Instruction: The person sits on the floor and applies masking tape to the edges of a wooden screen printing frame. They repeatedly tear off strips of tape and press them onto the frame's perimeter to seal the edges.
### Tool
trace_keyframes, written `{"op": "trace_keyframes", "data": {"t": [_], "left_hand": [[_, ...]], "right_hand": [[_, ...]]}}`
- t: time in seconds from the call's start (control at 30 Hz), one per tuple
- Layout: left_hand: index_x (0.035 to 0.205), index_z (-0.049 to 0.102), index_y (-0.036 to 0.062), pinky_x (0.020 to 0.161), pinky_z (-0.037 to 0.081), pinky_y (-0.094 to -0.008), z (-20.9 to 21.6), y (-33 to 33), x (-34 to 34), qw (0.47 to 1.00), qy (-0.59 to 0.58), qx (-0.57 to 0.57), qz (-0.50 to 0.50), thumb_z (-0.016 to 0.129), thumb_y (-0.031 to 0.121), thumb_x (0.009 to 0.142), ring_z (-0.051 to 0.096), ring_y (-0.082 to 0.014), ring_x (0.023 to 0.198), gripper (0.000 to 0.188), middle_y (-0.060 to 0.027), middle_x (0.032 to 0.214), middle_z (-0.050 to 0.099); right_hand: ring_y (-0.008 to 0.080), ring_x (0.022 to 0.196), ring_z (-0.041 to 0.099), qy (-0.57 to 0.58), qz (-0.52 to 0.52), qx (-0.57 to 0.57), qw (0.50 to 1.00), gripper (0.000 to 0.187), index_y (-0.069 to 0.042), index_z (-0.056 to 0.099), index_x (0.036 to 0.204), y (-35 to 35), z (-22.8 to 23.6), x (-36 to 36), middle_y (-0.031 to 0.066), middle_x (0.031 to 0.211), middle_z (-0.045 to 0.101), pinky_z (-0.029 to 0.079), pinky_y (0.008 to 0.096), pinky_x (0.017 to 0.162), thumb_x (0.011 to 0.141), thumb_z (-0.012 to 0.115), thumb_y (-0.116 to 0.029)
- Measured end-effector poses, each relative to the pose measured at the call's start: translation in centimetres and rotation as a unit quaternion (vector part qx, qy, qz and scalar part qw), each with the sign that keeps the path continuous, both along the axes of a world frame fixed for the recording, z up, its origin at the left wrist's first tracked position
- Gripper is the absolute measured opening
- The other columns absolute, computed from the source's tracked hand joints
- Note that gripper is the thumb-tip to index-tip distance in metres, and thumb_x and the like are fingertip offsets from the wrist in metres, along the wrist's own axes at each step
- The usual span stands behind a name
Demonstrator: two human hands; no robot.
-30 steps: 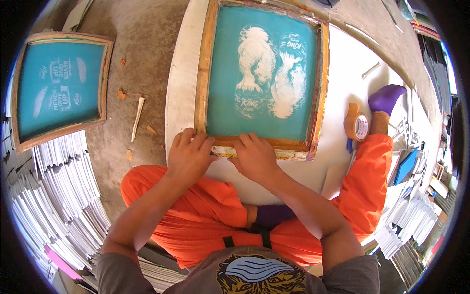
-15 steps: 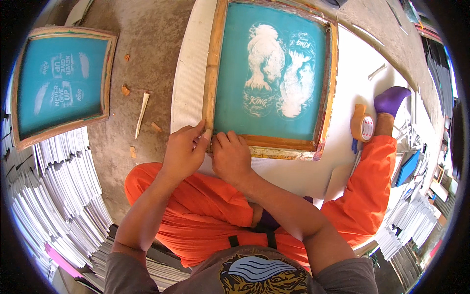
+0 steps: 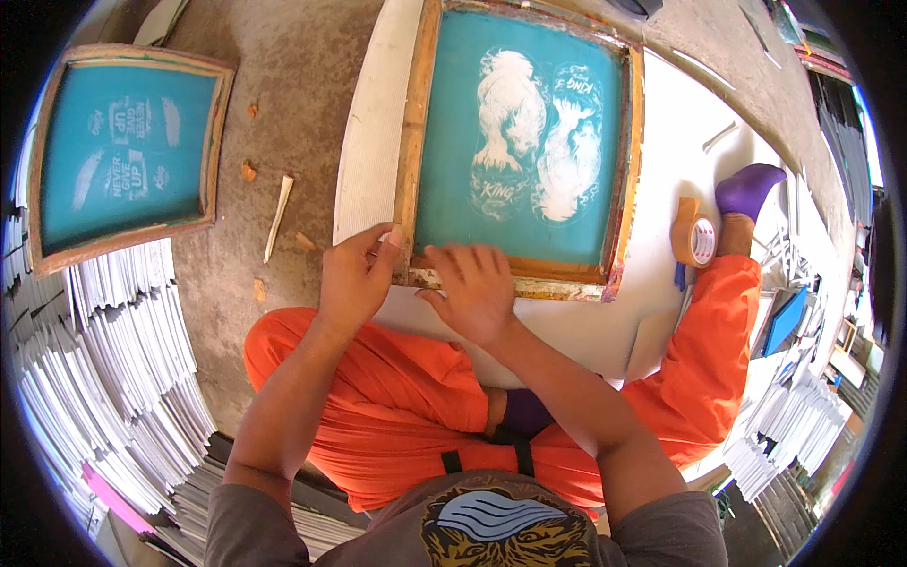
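Observation:
A screen-printing frame point(image 3: 410, 161) with a worn wooden border lies in front of me. Its teal mesh point(image 3: 444, 123) carries white animal figures and lettering. At the frame's near left corner is my left hand point(image 3: 354, 279), its thumb and forefinger drawn together against the left rail. Whatever may be pinched there is too small to make out. My right hand point(image 3: 477, 291) is over the near rail, fingers spread and thumb apart, holding nothing. Part of that rail is hidden beneath it.
Under the frame lies white board point(image 3: 557, 331). A roll of brown tape point(image 3: 701, 241) stands on the right near my purple-socked foot point(image 3: 751, 189). A second teal screen point(image 3: 123, 170) leans at left above stacked white sheets point(image 3: 142, 340). Brown scraps point(image 3: 248, 171) and a pale strip point(image 3: 279, 217) dot the floor.
My right hand has come away from my left at the corner, moving right, and its curled fingers have spread. My left hand stays at the corner. The view has shifted slightly.

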State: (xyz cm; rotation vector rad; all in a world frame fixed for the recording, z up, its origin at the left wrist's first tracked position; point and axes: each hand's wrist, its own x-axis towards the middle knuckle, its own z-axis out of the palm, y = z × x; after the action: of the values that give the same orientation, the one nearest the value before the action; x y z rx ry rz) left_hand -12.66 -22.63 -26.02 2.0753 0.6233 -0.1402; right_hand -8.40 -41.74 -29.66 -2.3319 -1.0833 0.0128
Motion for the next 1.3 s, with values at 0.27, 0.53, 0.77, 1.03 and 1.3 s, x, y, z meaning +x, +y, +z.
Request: {"op": "trace_keyframes", "data": {"t": [0.27,0.53,0.77,1.03,1.3], "left_hand": [[0.115,0.056,-0.0011,0.059,0.051,-0.0455,-0.5,-0.3,0.8,0.991,0.095,0.055,-0.081,0.063,0.025,0.105,0.07,-0.0375,0.066,0.029,-0.0207,0.069,0.067],[0.105,0.054,0.0013,0.052,0.045,-0.0482,-2.0,-0.1,1.0,0.992,0.041,0.081,-0.084,0.064,0.022,0.104,0.064,-0.0414,0.056,0.023,-0.0211,0.059,0.059],[0.104,0.053,0.0021,0.052,0.045,-0.0479,-1.7,0.3,0.7,0.996,0.046,0.042,-0.062,0.065,0.025,0.104,0.065,-0.041,0.057,0.025,-0.0211,0.06,0.06],[0.101,0.053,0.0025,0.053,0.046,-0.0478,-1.0,-0.4,1.5,0.991,0.085,0.073,-0.069,0.065,0.029,0.105,0.066,-0.0418,0.059,0.029,-0.0219,0.062,0.061],[0.118,0.056,0.0012,0.06,0.054,-0.0417,-1.1,0.4,0.7,0.99,0.131,0.025,-0.055,0.068,0.044,0.101,0.071,-0.0302,0.067,0.048,-0.0192,0.074,0.07]], "right_hand": [[0.0299,0.11,0.053,0.178,0.016,-0.117,0.977,0.055,-0.006,0.069,0.111,1.7,0.1,-0.6,0.0092,0.112,0.06,0.044,0.0461,0.095,0.07,0.086,-0.038],[0.0302,0.108,0.054,0.186,-0.023,-0.107,0.976,0.054,-0.004,0.07,0.108,3.6,1.1,-1.2,0.0089,0.109,0.06,0.045,0.0452,0.093,0.068,0.086,-0.038],[0.0314,0.112,0.054,0.186,-0.093,-0.038,0.977,0.062,-0.007,0.072,0.12,0.7,1.2,-1.0,0.0094,0.114,0.062,0.044,0.0463,0.098,0.07,0.087,-0.041],[0.0313,0.11,0.055,0.119,-0.017,-0.122,0.985,0.056,-0.006,0.071,0.117,3.5,2.1,-2.1,0.0107,0.112,0.062,0.041,0.0492,0.106,0.072,0.084,-0.037],[0.0321,0.114,0.055,0.113,-0.018,-0.024,0.993,0.058,-0.006,0.069,0.122,0.0,1.6,-1.6,0.0125,0.121,0.063,0.042,0.0533,0.108,0.075,0.081,-0.039]]}}
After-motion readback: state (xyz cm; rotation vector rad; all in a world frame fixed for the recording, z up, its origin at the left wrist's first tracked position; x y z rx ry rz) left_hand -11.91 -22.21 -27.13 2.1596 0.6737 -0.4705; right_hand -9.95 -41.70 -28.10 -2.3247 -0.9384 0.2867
